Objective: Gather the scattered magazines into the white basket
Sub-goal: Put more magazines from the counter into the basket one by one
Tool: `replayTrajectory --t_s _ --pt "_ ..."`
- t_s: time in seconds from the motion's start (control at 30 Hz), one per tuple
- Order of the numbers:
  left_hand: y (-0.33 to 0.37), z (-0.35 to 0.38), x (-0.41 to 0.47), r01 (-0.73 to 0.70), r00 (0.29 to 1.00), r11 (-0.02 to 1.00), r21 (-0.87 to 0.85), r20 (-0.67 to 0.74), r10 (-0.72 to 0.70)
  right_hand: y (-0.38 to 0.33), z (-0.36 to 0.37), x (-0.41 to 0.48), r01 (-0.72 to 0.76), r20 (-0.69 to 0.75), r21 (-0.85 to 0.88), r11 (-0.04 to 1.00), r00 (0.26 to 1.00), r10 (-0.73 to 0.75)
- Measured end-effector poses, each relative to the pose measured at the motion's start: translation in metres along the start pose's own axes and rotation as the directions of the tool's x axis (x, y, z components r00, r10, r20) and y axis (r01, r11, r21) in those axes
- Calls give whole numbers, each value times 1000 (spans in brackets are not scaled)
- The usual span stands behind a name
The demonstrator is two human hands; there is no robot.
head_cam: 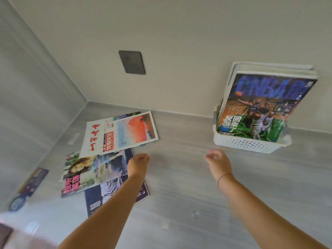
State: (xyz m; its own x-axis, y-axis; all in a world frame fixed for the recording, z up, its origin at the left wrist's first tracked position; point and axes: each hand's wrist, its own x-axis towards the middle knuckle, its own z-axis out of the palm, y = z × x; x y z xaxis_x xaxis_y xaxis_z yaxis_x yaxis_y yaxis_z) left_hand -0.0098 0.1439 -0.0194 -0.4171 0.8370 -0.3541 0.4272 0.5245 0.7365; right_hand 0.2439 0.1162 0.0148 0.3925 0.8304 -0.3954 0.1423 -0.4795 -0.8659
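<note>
Holds nothing in the left hand (138, 164), fingers loosely bent, right at the edge of the pile of magazines (89, 171) on the floor. Holds nothing in the right hand (218, 161) too, fingers softly curled, just in front of the white basket (251, 145). Looks like time to grab the next one: pile on the left, so left hand nearer. Top paper with red letters (118, 133) lying long side across, toward the basket. Already a basketball magazine (265, 105) standing up in there

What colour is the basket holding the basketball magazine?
White, with rows of little holes; the head view shows the basket best.
</note>
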Motion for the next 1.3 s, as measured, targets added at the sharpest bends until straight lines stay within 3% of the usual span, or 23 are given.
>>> replayTrajectory --t_s 0.2,0.43,0.6,0.8,0.97,1.17,1.3 --pt "-80 -85 -1 197 954 976 -90 -211 -212 10 109 -51 -145 382 4 989 915 132" --pt "-133 -133 10 331 885 838 -434 -164 -435 -10 186 -80 -178 591 9 984 794 138" --pt "-147 -154 17 372 837 605 -704 -28 -547 -13 220 -82 -172 632 -23 985 761 148" --pt "-151 -166 24 385 836 347 -855 163 -524 -9 241 -80 -224 624 -46 974 755 203" --pt "-157 -171 31 411 834 271 -870 239 -497 -6 250 -81 -224 639 -68 972 738 215" --pt "-137 -174 52 368 834 208 -906 223 -505 -6 255 -80 -235 642 -73 969 733 226" --pt "-135 -175 67 411 822 301 -861 208 -530 -5 254 -77 -231 635 -70 970 740 222"
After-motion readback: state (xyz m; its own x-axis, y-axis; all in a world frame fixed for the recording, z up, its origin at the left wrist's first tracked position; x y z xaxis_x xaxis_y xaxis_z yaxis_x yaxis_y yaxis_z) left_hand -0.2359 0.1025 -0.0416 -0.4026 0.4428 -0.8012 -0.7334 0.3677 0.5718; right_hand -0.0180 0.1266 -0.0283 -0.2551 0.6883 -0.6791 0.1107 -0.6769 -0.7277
